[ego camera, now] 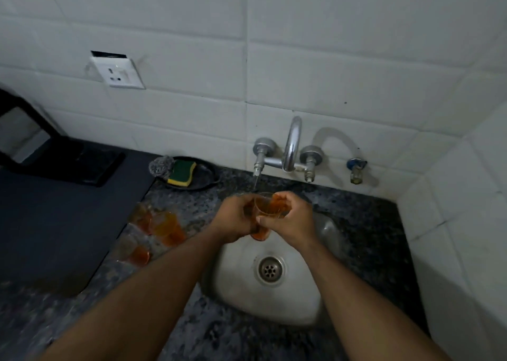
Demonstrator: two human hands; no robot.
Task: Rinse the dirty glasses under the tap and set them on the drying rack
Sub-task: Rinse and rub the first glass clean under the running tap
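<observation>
both bare forearms reach over the round white sink basin (290,300) with its metal drain, and the left hand (233,219) and right hand (289,220) curl their fingers together round a small amber-tinted clear glass (267,207), held tilted over the basin's far edge. just above that grip a thin stream falls from the chrome wall tap (290,152); left of it, more amber glasses (164,227) sit clustered on the speckled granite counter (225,341), and beyond them a dark dish (204,178) holds a green-and-yellow sponge (182,173) and a steel scourer (162,166). no writing is legible.
</observation>
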